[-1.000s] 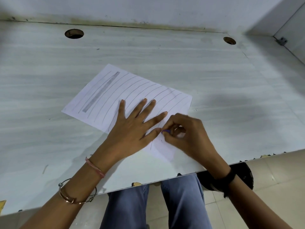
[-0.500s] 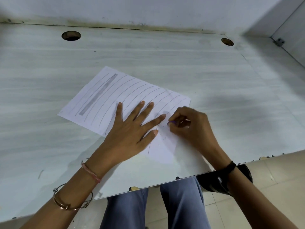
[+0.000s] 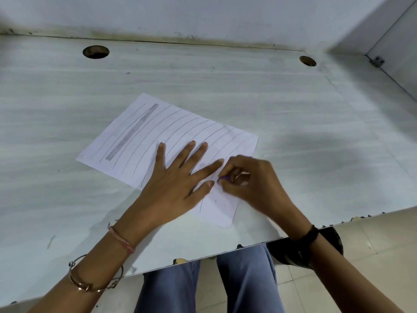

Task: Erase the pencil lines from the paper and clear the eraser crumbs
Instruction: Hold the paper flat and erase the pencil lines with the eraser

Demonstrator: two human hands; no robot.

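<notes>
Two hands are on the paper, which lies flat near the middle of the desk, nearer its front edge than its back edge. We see the sheet's long axis slanting from the desk's left side towards the front edge, so one corner points at the back edge and the opposite corner sits close to the front edge. The pencil lines run across the sheet's short width, side by side along its length. A broad grey shaded bar lies parallel to them near the sheet's left end. Those are the only marks we can make out; nothing on it reads as writing.

Our left hand rests palm down on the paper with its fingers straight and spread apart, pointing towards the back right corner of the desk. Our right hand is just beside it, over the sheet's right end, its fingers curled and pinched together on a small purple eraser. Only a tip of the eraser shows, touching the paper, so we cannot tell which way it lies.

Two round holes are cut in the desk along its back edge.
</notes>
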